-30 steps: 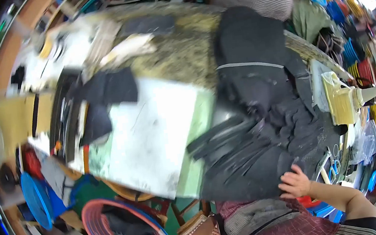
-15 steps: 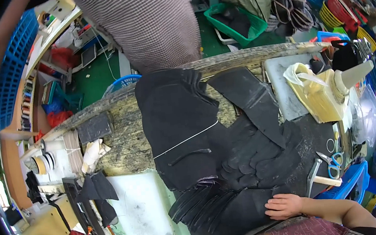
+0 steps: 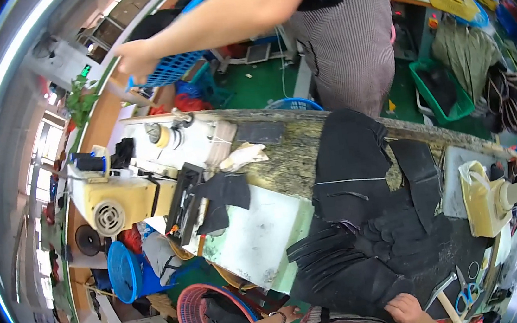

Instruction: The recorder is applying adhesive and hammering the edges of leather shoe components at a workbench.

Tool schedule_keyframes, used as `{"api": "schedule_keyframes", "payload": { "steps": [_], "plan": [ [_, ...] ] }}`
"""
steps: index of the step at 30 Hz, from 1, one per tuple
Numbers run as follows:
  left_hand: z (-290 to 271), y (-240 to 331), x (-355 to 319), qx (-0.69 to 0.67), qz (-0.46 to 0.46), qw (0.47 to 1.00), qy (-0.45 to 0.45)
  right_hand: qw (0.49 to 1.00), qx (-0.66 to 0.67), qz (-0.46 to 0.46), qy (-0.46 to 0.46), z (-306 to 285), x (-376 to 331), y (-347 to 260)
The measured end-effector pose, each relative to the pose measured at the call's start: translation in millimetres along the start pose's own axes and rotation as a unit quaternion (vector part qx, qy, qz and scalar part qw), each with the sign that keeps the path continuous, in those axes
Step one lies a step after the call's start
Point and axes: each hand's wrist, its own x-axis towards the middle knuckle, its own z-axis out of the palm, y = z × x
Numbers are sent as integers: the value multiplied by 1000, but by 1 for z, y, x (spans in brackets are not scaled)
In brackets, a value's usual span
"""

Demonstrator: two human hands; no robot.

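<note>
My right hand (image 3: 408,309) rests flat on the near edge of a big pile of black fabric pieces (image 3: 366,213) that covers the right half of the worktable. A fanned stack of black strips (image 3: 324,262) lies just left of it. My left hand (image 3: 291,313), with a band on its wrist, hangs below the table's front edge beside the strips; its fingers are too small to read. Blue-handled scissors (image 3: 465,294) lie to the right of my right hand.
Another person in a checked apron (image 3: 347,43) stands across the table, one arm stretched left toward a blue basket (image 3: 184,65). A cream sewing machine (image 3: 122,199), a white board (image 3: 254,238), a cream bag with a cone (image 3: 489,199) and a pink basket (image 3: 189,310) are around.
The view has swung upward, so the other person's arm and the sewing machine now show. My right hand stays at the fabric's near edge. My left hand has come into view.
</note>
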Motion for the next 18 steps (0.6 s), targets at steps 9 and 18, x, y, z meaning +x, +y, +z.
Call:
{"api": "schedule_keyframes", "payload": {
  "steps": [9,18],
  "plan": [
    [-93,140,-173,-49,325,852,407,959,-67,258,95,-49,-26,16],
    [-190,201,-149,-95,239,768,586,920,-53,376,94,-75,-34,37]
  ]
}}
